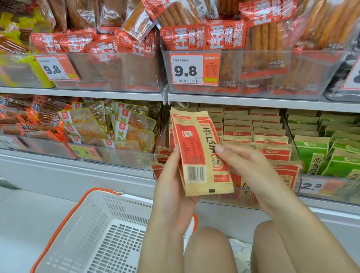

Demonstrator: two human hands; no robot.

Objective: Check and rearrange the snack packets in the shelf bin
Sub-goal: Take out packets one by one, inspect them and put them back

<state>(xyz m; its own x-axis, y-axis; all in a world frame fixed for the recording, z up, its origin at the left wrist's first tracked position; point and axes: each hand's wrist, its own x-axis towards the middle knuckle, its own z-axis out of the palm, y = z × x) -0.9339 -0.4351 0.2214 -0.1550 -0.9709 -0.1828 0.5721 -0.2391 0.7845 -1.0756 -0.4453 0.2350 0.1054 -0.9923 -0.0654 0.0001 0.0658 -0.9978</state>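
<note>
We see the left hand [173, 183] curled round the lower left edge of a small stack of kraft-paper seed packets [199, 152], thumb on the front near the barcode, fingers hidden behind. The right hand [244, 162] pinches the stack's right edge at mid-height, thumb tip on the printed face. The stack stands upright, back panel and barcode toward us, held in front of the lower shelf and clear of it.

Nearest us, two bare knees [210, 258] fill the bottom edge of the view. To their left a white shopping basket [92, 244] with an orange handle rests on the pale floor, touching the base of the shelving.

Directly behind the hands, at the front edge of the lower shelf, we find the clear shelf bin [299, 178] with rows of matching red-and-kraft packets [266, 138] standing on edge. Just beside it on the right, green-and-kraft packets [336, 150] fill the neighbouring bin. To the left, clear pouches with yellow-green trim [114, 131] lie heaped, and orange-wrapped sticks [23, 118] lie farther left.

On the upper shelf, clear bins carry red-topped bags of spicy sticks [274, 27]; a "9.8" price tag [194, 69] hangs on the front wall of the middle bin.
</note>
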